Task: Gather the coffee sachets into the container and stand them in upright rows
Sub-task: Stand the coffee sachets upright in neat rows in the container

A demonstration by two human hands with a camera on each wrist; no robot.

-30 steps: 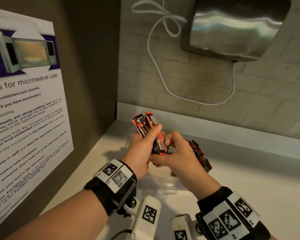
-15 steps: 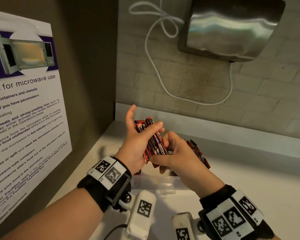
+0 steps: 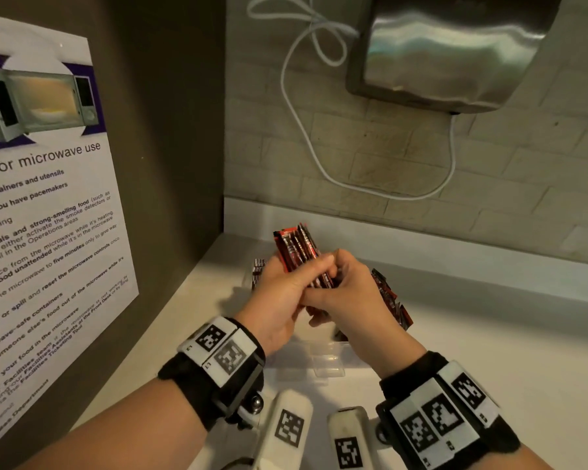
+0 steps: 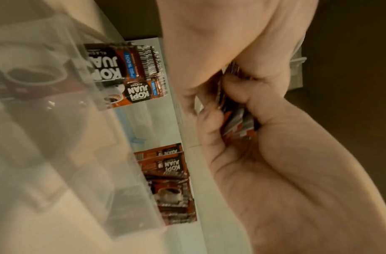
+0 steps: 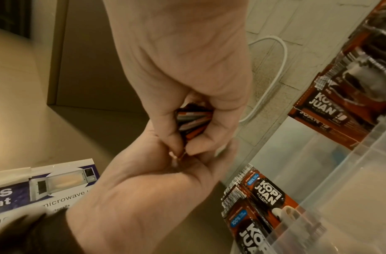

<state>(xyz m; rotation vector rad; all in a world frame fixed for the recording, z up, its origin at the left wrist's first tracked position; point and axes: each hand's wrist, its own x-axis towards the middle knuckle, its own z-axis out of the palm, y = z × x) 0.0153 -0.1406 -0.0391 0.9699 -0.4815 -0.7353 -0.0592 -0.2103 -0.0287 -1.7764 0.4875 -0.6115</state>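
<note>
Both hands hold one bundle of red-and-black coffee sachets above a clear plastic container. My left hand wraps around the bundle from the left, thumb across its front. From the right, my right hand pinches its lower end. The bundle's edges show between the curled fingers. More sachets stand inside the container: one group at its left end, another at its right end. The container's middle is hidden under the hands.
The container sits on a white counter in a corner. A dark side panel with a microwave-use poster stands close on the left. A metal hand dryer with a white cable hangs on the tiled back wall.
The left fingers, spread open half a second ago, have closed around the bundle again. The sachets have been squared together into a tighter stack between both hands.
</note>
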